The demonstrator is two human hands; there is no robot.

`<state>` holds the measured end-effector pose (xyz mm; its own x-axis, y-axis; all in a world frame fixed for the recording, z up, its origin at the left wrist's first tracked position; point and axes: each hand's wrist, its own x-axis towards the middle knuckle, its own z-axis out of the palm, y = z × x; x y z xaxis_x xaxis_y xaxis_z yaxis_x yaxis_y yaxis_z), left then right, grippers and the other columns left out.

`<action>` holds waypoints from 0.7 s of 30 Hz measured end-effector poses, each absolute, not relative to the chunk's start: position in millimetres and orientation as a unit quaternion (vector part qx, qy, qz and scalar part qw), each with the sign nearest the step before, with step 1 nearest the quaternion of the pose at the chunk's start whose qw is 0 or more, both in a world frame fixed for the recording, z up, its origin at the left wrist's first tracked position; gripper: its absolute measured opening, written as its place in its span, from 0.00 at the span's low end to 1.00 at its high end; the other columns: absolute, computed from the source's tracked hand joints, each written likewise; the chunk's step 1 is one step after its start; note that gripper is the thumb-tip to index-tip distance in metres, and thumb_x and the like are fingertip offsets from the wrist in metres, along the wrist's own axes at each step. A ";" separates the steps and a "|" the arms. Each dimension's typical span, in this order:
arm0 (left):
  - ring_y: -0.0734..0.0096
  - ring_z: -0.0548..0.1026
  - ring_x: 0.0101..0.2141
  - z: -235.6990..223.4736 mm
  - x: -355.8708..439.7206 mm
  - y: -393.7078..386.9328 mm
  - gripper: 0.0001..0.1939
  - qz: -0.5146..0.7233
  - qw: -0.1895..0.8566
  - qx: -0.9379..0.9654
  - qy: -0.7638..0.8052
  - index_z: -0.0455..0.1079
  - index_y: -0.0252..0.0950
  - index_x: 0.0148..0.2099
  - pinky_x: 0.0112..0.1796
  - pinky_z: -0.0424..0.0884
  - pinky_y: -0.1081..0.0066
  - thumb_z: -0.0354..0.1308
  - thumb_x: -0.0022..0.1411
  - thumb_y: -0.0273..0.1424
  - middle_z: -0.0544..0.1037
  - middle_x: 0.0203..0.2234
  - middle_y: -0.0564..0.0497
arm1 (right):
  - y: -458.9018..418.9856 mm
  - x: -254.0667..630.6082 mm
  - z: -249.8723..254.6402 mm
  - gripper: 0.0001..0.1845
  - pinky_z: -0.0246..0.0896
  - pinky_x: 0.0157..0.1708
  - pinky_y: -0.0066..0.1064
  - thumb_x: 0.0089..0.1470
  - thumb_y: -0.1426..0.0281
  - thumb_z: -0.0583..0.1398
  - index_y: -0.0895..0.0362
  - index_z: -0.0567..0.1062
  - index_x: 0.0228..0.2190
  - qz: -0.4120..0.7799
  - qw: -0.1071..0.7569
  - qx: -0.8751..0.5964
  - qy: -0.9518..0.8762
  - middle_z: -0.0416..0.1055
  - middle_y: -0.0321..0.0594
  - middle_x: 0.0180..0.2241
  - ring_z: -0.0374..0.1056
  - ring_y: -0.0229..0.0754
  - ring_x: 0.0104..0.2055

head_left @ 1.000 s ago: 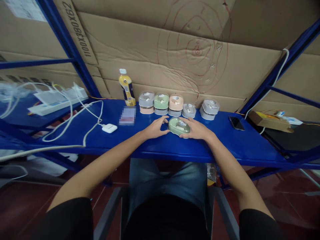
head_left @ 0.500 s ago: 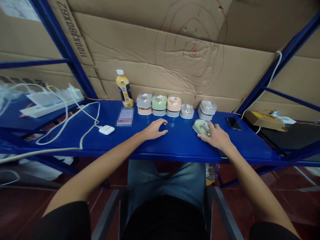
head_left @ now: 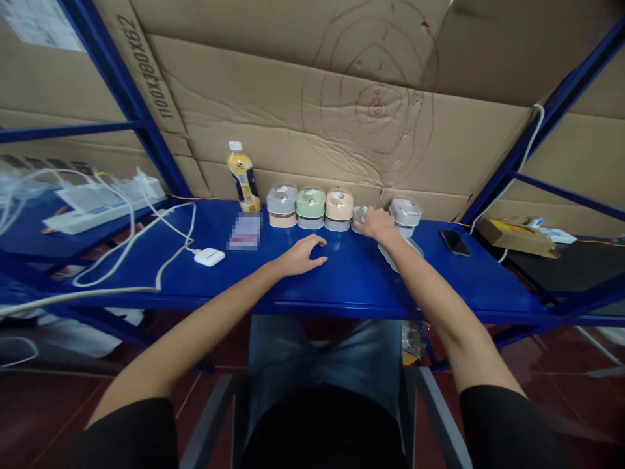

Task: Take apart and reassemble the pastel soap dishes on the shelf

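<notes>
My left hand (head_left: 301, 255) rests on the blue table with thumb and fingers apart, holding nothing. Farther back, my right hand (head_left: 378, 225) has its fingers around a single low grey box (head_left: 360, 215) with a clear lid, partly hidden by the hand. Beneath my right forearm lies a green box (head_left: 389, 256), mostly covered from view. Left of the grey box stand stacked pairs of small boxes: a peach box (head_left: 338, 203) on grey, a green-topped pair (head_left: 311, 203) and a grey box (head_left: 282, 197) on peach. Another grey stack (head_left: 406, 213) is just right of my hand.
A yellow drink bottle (head_left: 243, 179) stands at the back left, behind a blurred card (head_left: 245, 232). White cables and a white earphone case (head_left: 209, 256) lie on the left. At right are a phone (head_left: 455, 242) and an open cardboard box (head_left: 517, 238). Cardboard (head_left: 273, 98) walls the back.
My right hand has let go of the green box and moved back and left onto the low grey box. The left hand has stayed in place.
</notes>
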<state>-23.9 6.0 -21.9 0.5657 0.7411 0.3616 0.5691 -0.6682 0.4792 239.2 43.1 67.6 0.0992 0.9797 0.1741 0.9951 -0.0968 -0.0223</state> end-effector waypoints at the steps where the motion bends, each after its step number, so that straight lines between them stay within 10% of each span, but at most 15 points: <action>1: 0.46 0.81 0.58 -21.5 -24.1 5.4 0.21 0.275 0.156 0.871 0.376 0.73 0.38 0.58 0.63 0.77 0.46 0.62 0.69 0.44 0.81 0.56 0.39 | 57.1 234.1 66.5 0.37 0.70 0.63 0.48 0.66 0.52 0.66 0.62 0.74 0.66 -0.035 0.067 -0.751 -0.656 0.75 0.68 0.65 0.74 0.65 0.68; 13: 0.45 0.81 0.58 -24.4 -23.2 8.2 0.22 0.299 0.176 0.864 0.365 0.74 0.37 0.59 0.63 0.77 0.45 0.65 0.68 0.44 0.81 0.55 0.38 | 73.8 232.2 67.8 0.47 0.69 0.64 0.51 0.63 0.47 0.68 0.64 0.68 0.70 0.016 0.150 -0.798 -0.583 0.72 0.72 0.66 0.71 0.68 0.71; 21: 0.46 0.80 0.60 -29.6 -22.7 14.7 0.47 0.463 0.343 0.754 0.316 0.64 0.37 0.69 0.66 0.73 0.41 0.80 0.56 0.46 0.79 0.58 0.36 | -29.6 252.0 101.8 0.44 0.69 0.58 0.62 0.59 0.47 0.66 0.65 0.70 0.64 -0.055 0.264 -0.707 -0.654 0.73 0.71 0.62 0.73 0.76 0.62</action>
<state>-22.7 14.7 -29.6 0.3719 0.7938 0.4812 0.1588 -0.5652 0.8096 252.0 -29.6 101.8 0.1388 0.8957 0.4225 0.9533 -0.0053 -0.3018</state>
